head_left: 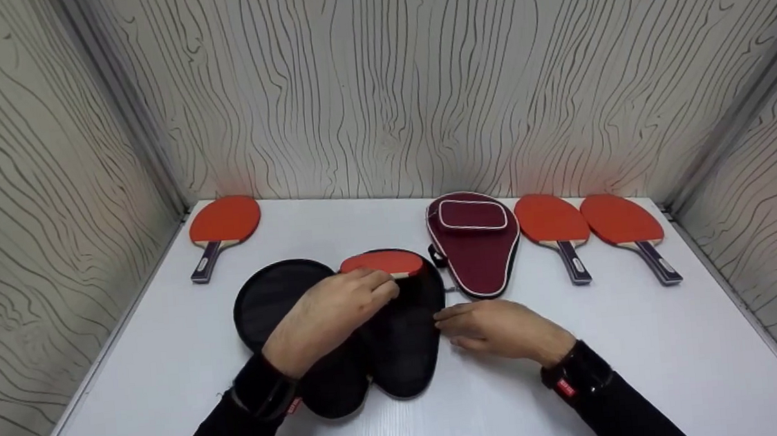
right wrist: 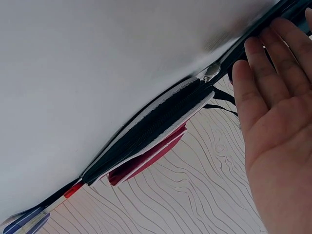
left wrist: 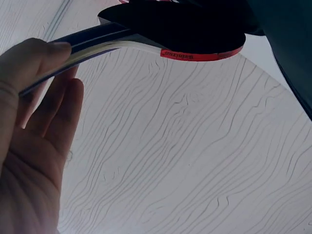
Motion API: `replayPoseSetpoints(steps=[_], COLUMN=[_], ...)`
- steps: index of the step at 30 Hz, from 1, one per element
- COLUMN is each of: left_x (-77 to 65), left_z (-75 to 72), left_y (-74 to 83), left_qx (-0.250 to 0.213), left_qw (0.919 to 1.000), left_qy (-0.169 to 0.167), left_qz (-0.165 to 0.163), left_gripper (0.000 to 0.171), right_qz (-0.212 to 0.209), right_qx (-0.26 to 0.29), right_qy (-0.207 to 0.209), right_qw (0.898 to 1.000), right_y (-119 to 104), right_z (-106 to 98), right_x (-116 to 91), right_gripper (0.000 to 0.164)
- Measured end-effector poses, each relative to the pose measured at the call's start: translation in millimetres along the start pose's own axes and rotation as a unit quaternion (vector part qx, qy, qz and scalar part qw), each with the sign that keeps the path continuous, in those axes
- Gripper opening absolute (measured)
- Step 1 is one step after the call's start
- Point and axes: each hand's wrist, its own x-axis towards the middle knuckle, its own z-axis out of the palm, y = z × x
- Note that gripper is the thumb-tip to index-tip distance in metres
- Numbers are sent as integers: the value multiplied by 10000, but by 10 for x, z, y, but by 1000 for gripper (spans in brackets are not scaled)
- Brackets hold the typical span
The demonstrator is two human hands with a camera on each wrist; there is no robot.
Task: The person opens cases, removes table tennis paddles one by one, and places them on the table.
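My left hand (head_left: 332, 314) grips a table tennis bat (head_left: 381, 262) by its handle, thumb on one side and fingers on the other in the left wrist view. The bat's red face tilts above the right half of an unzipped black-lined bat case (head_left: 406, 358), which lies spread open. In the left wrist view the bat's dark rubber (left wrist: 185, 31) and red edge show. With fingers fairly straight, my right hand (head_left: 498, 327) touches the case's right edge. The zip pull (right wrist: 212, 72) shows beside those fingers in the right wrist view.
A closed maroon bat case (head_left: 478, 259) with white piping lies behind my right hand. Two red bats (head_left: 551, 219) (head_left: 623, 219) lie to its right, and another red bat (head_left: 226, 220) lies back left. Wood-grain walls (head_left: 379, 94) enclose the white table (head_left: 515, 416).
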Motion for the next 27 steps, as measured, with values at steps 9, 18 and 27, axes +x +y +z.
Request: replayPoseSetpoints(steps=[9, 18, 27], left_x=[-60, -134, -188], left_z=[-98, -209, -292], left_y=[-135, -256, -419], left_qx=[234, 147, 55], left_qw=[9973, 9933, 9886], left_qy=[349, 489, 798], left_qz=[-597, -1036, -1273], left_gripper=[28, 31, 25], right_qz=[-84, -157, 1], right_qx=[-31, -86, -118], right_qy=[86, 155, 115], right_qw=[9999, 9997, 9999], right_y=[8, 10, 9], right_z=[13, 1, -53], right_x=[-1, -12, -29], right_gripper=[34, 32, 23])
